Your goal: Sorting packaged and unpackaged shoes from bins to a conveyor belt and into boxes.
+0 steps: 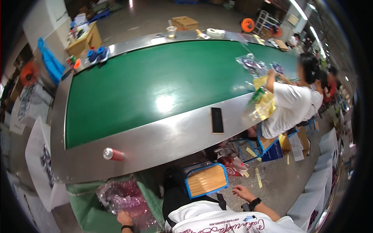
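Your left hand (124, 218) is down at the green woven sack (83, 207), by the shiny clear plastic bags (126, 196), pinkish in places, that lie inside its open mouth. You can't tell from this view whether that grip is closed on any of them; the fingers are mostly hidden. Your right hand (243, 192) is well apart from the sack, its grip loose and empty, fingers slightly bent, near the blue-framed stool (206, 179) with the wooden seat. In front of you, the steel rim of the green-topped bench (167, 140) carries a red-and-silver drink can (114, 154) and, farther right, a black smartphone (217, 120).
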A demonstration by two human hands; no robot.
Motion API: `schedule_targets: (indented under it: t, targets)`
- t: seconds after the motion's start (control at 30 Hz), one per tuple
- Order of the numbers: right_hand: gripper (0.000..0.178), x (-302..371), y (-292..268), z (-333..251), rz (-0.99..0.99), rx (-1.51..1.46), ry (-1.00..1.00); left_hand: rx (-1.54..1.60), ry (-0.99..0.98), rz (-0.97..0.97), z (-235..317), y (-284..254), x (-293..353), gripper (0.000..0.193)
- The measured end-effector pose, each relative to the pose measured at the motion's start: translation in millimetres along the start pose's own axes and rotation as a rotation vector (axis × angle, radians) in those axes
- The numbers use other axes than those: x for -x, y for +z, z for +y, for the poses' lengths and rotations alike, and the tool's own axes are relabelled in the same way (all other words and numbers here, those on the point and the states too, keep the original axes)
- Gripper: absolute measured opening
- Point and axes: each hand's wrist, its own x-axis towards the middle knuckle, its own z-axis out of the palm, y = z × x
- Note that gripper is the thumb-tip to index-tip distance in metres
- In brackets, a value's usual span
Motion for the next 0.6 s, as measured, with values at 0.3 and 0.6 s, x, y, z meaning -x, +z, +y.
schedule_targets:
  t: [0.3,0.6]
  targets:
    - [0.027,-2,-9,74,0.113,0.09,-0.068,0.75,0.443,-0.624,124,-92,18,0.027]
    - [0.028,-62,-32,-55,0.414,0.051,-0.46,0.51,1.155,-0.229,383,-223,57,0.025]
